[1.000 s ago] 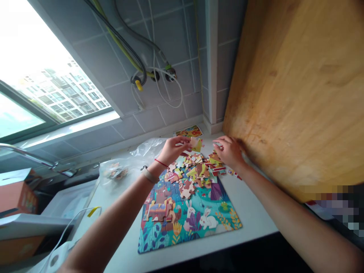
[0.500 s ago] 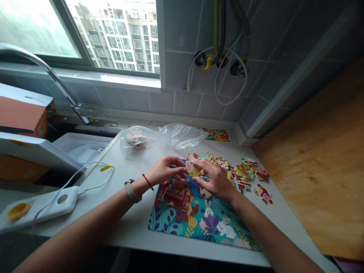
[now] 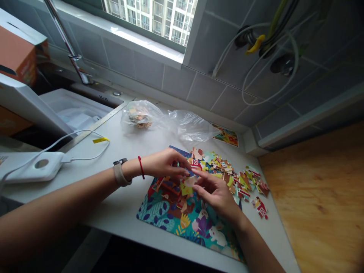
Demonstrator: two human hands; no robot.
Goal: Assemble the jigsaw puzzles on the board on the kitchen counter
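Head view: right hand (image 3: 217, 193) grips one puzzle piece (image 3: 186, 189) over one board (image 3: 159, 216); left hand (image 3: 163, 163), grip unclear.

Daylight is entering through the window (image 3: 150, 17) — glare is whitening the sill (image 3: 127, 33) below it. Right of the window, the tiled wall (image 3: 318, 81) is lying in shadow — the wooden panel (image 3: 315, 201), farther right, is appearing soft.

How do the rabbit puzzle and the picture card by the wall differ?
The rabbit puzzle is far larger than the picture card. The puzzle is mostly blue and teal; the card, yellow and orange. The puzzle lies below the left hand and right hand, partly covered by loose pieces; the card lies beside the wall. Both lie flat on the counter.
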